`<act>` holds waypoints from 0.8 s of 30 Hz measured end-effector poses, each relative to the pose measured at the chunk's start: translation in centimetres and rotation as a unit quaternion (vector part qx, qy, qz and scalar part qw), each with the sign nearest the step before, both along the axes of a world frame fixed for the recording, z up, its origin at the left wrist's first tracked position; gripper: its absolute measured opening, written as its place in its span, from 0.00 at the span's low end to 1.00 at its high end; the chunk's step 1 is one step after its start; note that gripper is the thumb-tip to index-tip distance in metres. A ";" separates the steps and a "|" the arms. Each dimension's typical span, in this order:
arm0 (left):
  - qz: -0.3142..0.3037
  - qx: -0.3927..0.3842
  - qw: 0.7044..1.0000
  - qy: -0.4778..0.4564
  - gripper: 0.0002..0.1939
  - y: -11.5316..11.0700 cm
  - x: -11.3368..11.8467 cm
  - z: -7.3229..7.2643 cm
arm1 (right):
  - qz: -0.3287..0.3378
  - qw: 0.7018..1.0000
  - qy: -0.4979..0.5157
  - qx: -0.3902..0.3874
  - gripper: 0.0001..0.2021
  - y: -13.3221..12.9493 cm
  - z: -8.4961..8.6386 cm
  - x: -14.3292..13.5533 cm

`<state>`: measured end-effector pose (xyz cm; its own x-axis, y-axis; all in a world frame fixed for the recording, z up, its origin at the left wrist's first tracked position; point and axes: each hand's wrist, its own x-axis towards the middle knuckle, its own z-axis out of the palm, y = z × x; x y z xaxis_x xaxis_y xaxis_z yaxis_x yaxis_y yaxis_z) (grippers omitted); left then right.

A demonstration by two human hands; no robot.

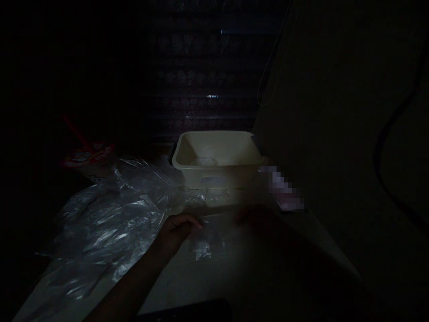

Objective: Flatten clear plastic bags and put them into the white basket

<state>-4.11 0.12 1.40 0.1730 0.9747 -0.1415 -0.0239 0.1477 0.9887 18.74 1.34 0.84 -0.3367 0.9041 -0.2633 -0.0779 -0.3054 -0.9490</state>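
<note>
The scene is very dark. My left hand (177, 230) rests on the pale table (187, 281) with fingers curled at the left edge of a small clear plastic bag (203, 246) lying flat. My right hand (256, 219) is a dim shape at the bag's right edge; its fingers are too dark to make out. Whether either hand pinches the bag is unclear.
A cream plastic tub (217, 156) stands just beyond the hands. A large heap of crumpled clear plastic (110, 223) covers the table's left side. A red-and-white packet (89, 154) lies at the far left. A dark wall (335, 134) rises on the right.
</note>
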 end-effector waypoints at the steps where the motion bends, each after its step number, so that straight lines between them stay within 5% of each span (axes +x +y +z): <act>1: -0.011 0.017 1.000 0.019 0.06 0.0 -0.2 -0.2 | -0.002 1.000 -0.001 0.000 0.10 0.0 0.1 0.0; 8: -0.005 0.028 0.999 0.026 0.09 0.3 -0.4 -0.8 | -0.028 1.000 -0.008 0.006 0.18 -0.3 0.3 -0.3; 17: 0.028 0.174 0.961 0.213 0.14 -0.2 0.4 -1.5 | -0.097 0.985 -0.116 0.086 0.21 -0.2 -0.9 -0.7; 24: 0.010 0.344 0.861 0.374 0.14 -0.3 0.2 -0.8 | -0.081 0.975 -0.169 0.115 0.23 -0.2 -0.4 -0.5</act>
